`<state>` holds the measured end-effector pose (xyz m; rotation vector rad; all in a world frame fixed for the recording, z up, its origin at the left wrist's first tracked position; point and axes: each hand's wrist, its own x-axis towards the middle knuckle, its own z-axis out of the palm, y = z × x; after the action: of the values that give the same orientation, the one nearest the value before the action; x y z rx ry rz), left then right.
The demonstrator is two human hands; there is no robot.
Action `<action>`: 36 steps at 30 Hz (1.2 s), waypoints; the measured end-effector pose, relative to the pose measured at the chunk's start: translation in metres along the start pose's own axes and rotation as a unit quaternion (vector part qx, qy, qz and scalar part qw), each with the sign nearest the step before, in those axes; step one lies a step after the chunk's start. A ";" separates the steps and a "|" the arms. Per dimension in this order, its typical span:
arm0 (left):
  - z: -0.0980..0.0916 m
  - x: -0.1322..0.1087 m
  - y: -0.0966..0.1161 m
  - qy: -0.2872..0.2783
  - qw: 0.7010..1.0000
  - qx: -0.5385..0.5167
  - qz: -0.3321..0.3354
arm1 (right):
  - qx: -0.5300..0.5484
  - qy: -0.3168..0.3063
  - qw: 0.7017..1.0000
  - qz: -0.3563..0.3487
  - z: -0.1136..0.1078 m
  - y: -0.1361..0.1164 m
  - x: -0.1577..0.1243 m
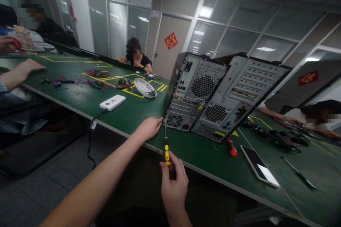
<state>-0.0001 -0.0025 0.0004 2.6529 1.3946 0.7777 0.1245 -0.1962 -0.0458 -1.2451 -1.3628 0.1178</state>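
Note:
Two grey computer cases stand side by side on the green table (128, 117), rear panels toward me: the nearer-left case (191, 95) and the right case (239, 95). My right hand (173, 180) grips the handle of a yellow-and-black screwdriver (166, 147), whose shaft points up at the lower left corner of the left case. My left hand (149, 127) rests on the table with its fingertips at that same corner, beside the screwdriver tip.
A red-handled screwdriver (231, 147), a phone (259, 166) and a dark pen-like tool (298, 173) lie right of the cases. A white power bank (112, 102) with a cable, a white fan grille (144, 87) and coloured wire bundles (80, 82) lie left. Other people sit around the table.

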 end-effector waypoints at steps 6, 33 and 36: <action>-0.001 0.000 0.001 0.000 1.000 0.000 0.004 | 0.113 -0.047 0.978 0.168 0.004 0.001 -0.005; 0.003 0.001 -0.002 0.005 1.000 0.000 0.002 | 0.128 -0.015 0.977 0.172 0.005 0.004 -0.005; 0.003 0.000 -0.002 0.006 1.000 -0.001 0.003 | 0.104 -0.007 0.984 0.145 0.004 0.007 -0.006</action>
<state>-0.0004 -0.0001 -0.0027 2.6568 1.3893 0.7955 0.1235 -0.1946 -0.0560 -1.2586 -1.1413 0.4632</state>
